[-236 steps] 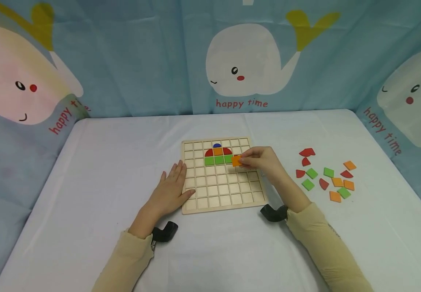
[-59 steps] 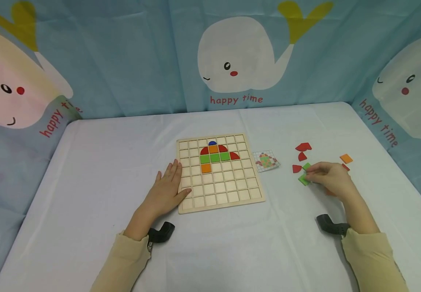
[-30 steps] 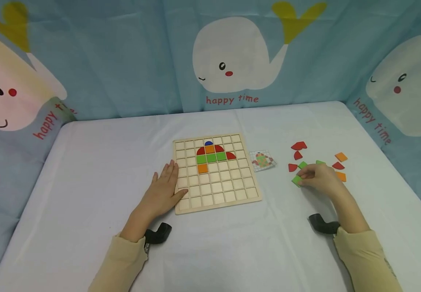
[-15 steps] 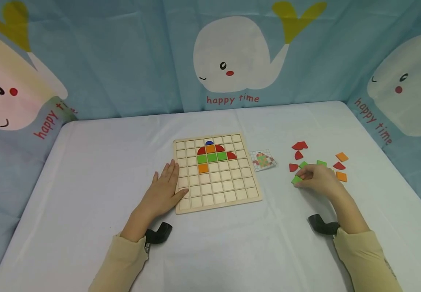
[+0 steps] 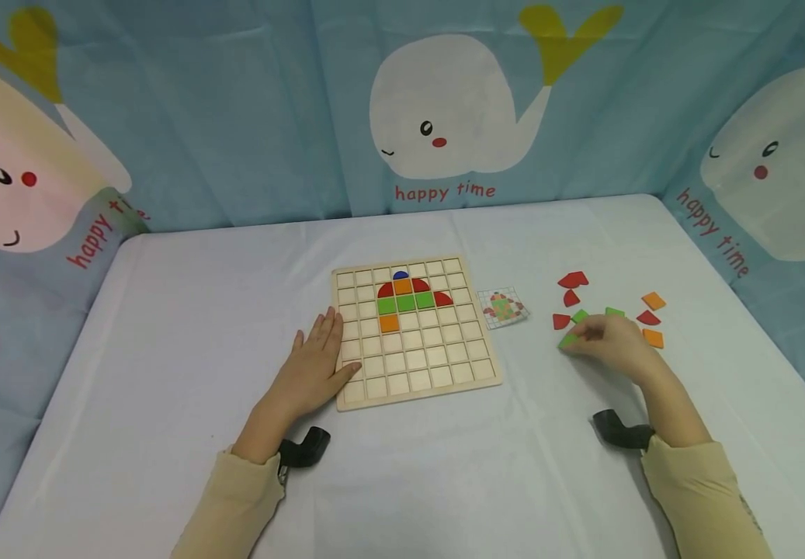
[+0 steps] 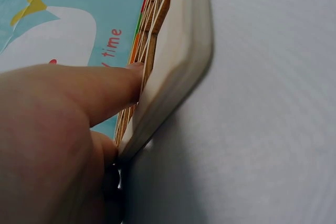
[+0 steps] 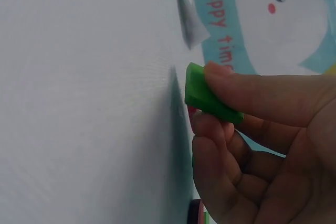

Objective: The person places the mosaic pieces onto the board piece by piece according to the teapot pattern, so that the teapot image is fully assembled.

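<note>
The left hand (image 5: 311, 371) lies with fingers nearly straight on the left edge of the wooden grid board (image 5: 416, 397); in the left wrist view its thumb rests on the board's rim (image 6: 178, 61). Between thumb and fingertips the right hand (image 5: 615, 345) pinches a green square tile (image 5: 568, 341), seen tilted in the right wrist view as a green tile (image 7: 202, 93). On the board are a blue half-round piece (image 5: 400, 275), red quarter-round pieces (image 5: 443, 298), a row of green tiles (image 5: 405, 302) and two orange squares (image 5: 389, 322).
A small printed pattern card (image 5: 503, 307) lies just right of the board. Around the right hand are loose red pieces (image 5: 560, 321), green tiles (image 5: 615, 312) and orange tiles (image 5: 653, 338). A whale-print curtain (image 5: 269, 116) hangs behind the white table (image 5: 402, 481).
Since the oldest view, the right hand has moved from the board to the loose tiles and now pinches a green one. A red piece and an orange square were added to the board; the left hand stays.
</note>
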Available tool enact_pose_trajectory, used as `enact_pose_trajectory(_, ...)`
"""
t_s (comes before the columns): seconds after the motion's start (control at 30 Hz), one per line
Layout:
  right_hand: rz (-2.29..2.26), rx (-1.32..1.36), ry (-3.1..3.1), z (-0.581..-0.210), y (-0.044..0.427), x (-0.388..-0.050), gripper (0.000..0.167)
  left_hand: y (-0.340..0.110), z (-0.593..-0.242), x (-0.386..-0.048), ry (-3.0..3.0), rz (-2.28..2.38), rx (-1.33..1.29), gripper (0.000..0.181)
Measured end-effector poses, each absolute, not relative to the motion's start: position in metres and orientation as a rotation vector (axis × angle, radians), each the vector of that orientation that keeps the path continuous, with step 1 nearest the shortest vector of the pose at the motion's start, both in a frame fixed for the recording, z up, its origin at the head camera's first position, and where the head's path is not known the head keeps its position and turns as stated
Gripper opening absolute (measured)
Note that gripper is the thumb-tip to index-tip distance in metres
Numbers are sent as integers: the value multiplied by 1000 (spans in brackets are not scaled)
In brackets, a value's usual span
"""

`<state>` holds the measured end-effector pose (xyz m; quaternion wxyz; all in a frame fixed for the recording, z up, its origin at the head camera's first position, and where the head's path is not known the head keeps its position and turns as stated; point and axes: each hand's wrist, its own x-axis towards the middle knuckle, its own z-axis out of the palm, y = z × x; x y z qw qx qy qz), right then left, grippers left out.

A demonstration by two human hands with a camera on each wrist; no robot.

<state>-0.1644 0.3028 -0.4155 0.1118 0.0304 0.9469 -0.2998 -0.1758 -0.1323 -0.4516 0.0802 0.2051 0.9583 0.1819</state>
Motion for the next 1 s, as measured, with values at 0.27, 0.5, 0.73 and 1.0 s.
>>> enact_pose_trajectory(0.27,-1037,97,2749,-414,305,-165,26,-131,-451,-176,2869,548,613,80)
enact_pose_trajectory(0.5,-1235,198,2738,-410,301,-164,32,-131,-451,-176,2875,541,615,80)
enact_pose_trajectory(0.73,-1388,193,2675,-408,296,-165,34,-131,-450,-175,2873,542,618,79)
enact_pose_trajectory(1.0,-1578,162,2618,-408,287,-163,35,-132,-450,-176,2861,540,611,80)
